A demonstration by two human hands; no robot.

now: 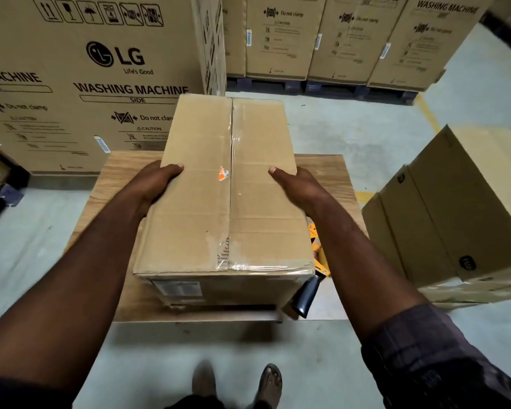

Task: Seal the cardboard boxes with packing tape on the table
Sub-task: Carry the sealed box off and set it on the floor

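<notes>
A brown cardboard box [207, 202] is held over the small wooden table [331, 172], its top seam covered by clear tape along the middle. My left hand [154, 184] grips its left side, thumb lying on the top. My right hand [298, 187] grips the right side the same way; the fingers of both are hidden behind the box. An orange tape dispenser with a dark handle [307, 296] lies on the table at the box's near right corner, partly hidden by my right arm.
Large LG washing machine cartons [101, 69] stand right behind the table on the left, with more [337, 39] on pallets at the back. A tilted stack of cardboard boxes [443, 219] sits close on the right. Grey floor [189, 364] and my feet lie in front of the table.
</notes>
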